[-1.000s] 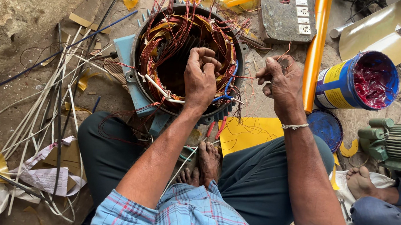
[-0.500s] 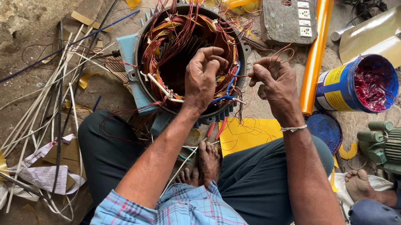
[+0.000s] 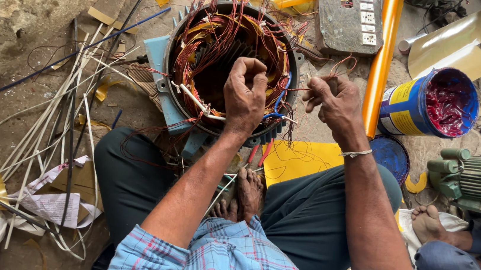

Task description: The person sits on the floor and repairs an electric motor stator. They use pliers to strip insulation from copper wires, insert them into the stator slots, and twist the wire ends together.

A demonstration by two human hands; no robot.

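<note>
Cross-legged on the workshop floor, I keep my bare feet (image 3: 241, 196) tucked beneath me so the motor stator (image 3: 229, 68) sits square at twelve o'clock, its open bore facing up where both arms can reach it. My left hand (image 3: 245, 97) curls over the near rim of the bore, fingers clenched into a loose fist on strands of the copper winding (image 3: 202, 42), pinning them so they cannot spring back. My right hand (image 3: 333, 100), just off the stator's edge at one o'clock, pinches a thin red wire (image 3: 343, 65) that loops up from its fingertips, held taut and clear of the tangle. A yellow insulation sheet (image 3: 297, 159) lies flat by my right knee. Further out at two o'clock stands an open blue tin of red varnish (image 3: 434, 105), beside an orange tube (image 3: 383, 55); white sleeving strips (image 3: 45, 126) fan out at nine o'clock. Against half a second ago, my right hand has drawn slightly closer to the stator, while the left keeps its grip.
</note>
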